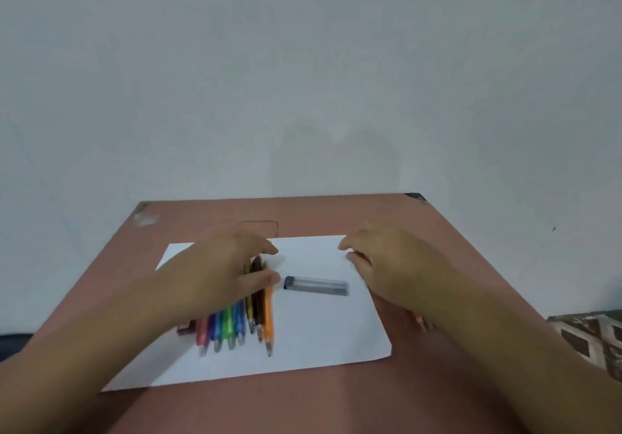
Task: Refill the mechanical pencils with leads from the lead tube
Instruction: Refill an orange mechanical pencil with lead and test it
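Left hand [232, 265] spread loose over the pencil row [239, 319], right hand [387, 265] slack, empty beside lead tube [316, 286] — risk: pencils nudged, rolling off paper [323, 342] — blur hides contact.

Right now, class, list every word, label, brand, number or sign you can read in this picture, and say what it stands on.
None can be read.
mechanical pencils: any print on the barrels is too blurred to read.
lead tube: no legible label; too blurred to tell.
white paper: blank where it shows.
table: a faint rectangular outline, no text.
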Demonstrator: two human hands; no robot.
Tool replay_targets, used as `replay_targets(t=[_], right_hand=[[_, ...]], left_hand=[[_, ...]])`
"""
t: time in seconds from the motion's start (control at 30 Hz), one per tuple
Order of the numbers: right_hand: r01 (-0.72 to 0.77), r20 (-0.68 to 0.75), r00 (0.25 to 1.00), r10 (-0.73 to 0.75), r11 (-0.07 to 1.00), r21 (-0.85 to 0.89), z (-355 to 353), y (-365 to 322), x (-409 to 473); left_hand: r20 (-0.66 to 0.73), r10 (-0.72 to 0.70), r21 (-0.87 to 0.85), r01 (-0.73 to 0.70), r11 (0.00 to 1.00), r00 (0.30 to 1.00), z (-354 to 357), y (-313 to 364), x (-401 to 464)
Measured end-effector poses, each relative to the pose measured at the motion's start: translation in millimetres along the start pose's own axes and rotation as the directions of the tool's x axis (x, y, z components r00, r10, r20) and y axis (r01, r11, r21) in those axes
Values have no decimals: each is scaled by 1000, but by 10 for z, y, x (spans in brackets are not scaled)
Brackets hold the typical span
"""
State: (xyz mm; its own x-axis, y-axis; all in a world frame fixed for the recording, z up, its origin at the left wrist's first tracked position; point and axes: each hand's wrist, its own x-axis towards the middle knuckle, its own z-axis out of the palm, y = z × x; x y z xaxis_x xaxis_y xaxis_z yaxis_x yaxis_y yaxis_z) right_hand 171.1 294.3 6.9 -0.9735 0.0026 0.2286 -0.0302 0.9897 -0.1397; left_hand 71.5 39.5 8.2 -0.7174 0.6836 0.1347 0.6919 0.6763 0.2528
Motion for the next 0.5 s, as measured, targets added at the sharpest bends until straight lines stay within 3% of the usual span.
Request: replay_targets(t=[0.23,0.33,0.5], right_hand=[[301,138,941,-309,950,77,168,-536,334],[458,166,866,-471,882,115,201,-671,351],[584,130,792,-597,802,122,287,-633,413]], left_hand=[[-56,-149,-123,142,982,987,-20,-546,-217],[-44,-129,-133,122,984,991,33,-594,-230],[-46,-95,-132,88,987,994,71,-626,-212]])
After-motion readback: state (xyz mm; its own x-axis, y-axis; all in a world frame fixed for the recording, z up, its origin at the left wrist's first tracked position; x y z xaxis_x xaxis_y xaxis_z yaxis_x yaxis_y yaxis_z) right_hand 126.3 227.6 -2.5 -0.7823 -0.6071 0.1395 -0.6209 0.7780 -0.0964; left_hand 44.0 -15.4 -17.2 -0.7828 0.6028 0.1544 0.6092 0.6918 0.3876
